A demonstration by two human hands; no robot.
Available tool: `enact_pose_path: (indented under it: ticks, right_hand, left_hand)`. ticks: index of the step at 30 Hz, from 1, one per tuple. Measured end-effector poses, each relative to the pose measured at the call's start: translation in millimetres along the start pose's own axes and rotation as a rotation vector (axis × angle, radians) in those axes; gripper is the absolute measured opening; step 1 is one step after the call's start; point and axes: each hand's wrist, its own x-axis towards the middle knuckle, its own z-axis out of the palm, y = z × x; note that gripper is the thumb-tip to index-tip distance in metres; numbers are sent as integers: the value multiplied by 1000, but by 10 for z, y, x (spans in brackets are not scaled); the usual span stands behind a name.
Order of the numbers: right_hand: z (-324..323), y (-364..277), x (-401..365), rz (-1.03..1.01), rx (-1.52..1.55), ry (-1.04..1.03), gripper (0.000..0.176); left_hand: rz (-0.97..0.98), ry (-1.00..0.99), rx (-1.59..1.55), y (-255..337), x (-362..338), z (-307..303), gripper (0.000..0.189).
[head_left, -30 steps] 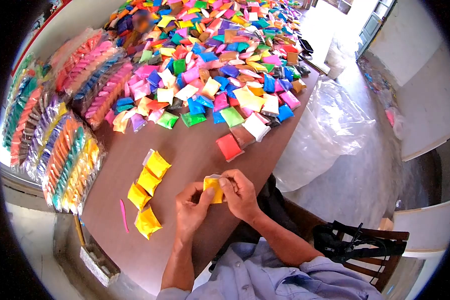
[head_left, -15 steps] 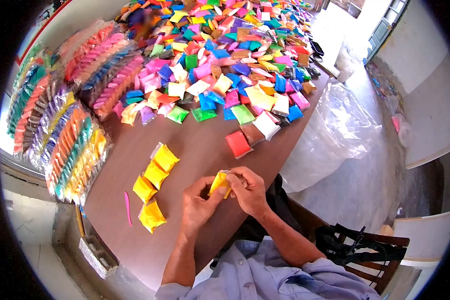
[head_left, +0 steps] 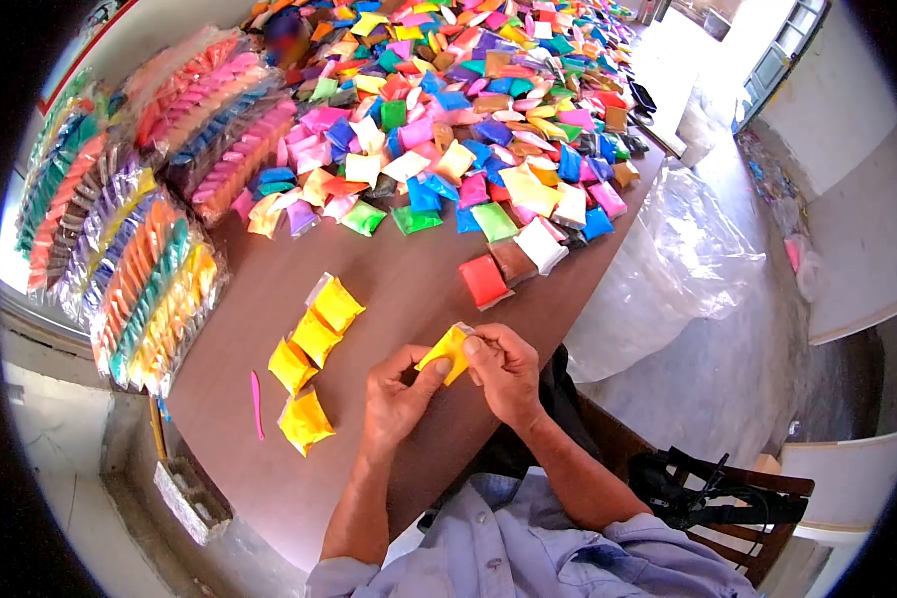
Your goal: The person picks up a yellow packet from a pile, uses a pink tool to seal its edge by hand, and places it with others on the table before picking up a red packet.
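Note:
Both my hands hold one yellow packet (head_left: 448,353) above the brown table (head_left: 389,284). My left hand (head_left: 399,392) grips its lower left side, thumb on top. At its upper right corner, the fingers of my right hand (head_left: 506,371) pinch the edge. To the left, several yellow packets (head_left: 317,337) lie in a slanting row, the lowest one (head_left: 305,421) nearest me. A thin pink stick (head_left: 257,405) rests left of them. Beyond my hands lies a red packet (head_left: 483,281) at the front of the pile.
A big pile of coloured packets (head_left: 409,164) covers the far part of the table. Clear bags of coloured packets (head_left: 159,299) stand at the left. A large clear plastic bag (head_left: 668,269) hangs by the right edge. A wooden chair (head_left: 757,498) is at the lower right.
The yellow packet has turned and shows more of its face. My right hand has shifted slightly right, its fingers now at the packet's upper corner. The view has moved a little.

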Motion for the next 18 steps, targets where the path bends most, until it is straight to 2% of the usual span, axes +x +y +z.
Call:
enact_pose_path:
  ticks: [3, 12, 18]
  right_hand:
    - [29, 18, 8, -27, 135, 71, 19]
    - [65, -70, 35, -19, 61, 57, 25]
    - [33, -50, 25, 28, 64, 39, 20]
  left_hand:
    - [-37, 33, -16, 105, 2, 59, 18]
    - [-80, 0, 65, 16, 13, -38, 20]
    - [-97, 12, 82, 77, 0, -27, 18]
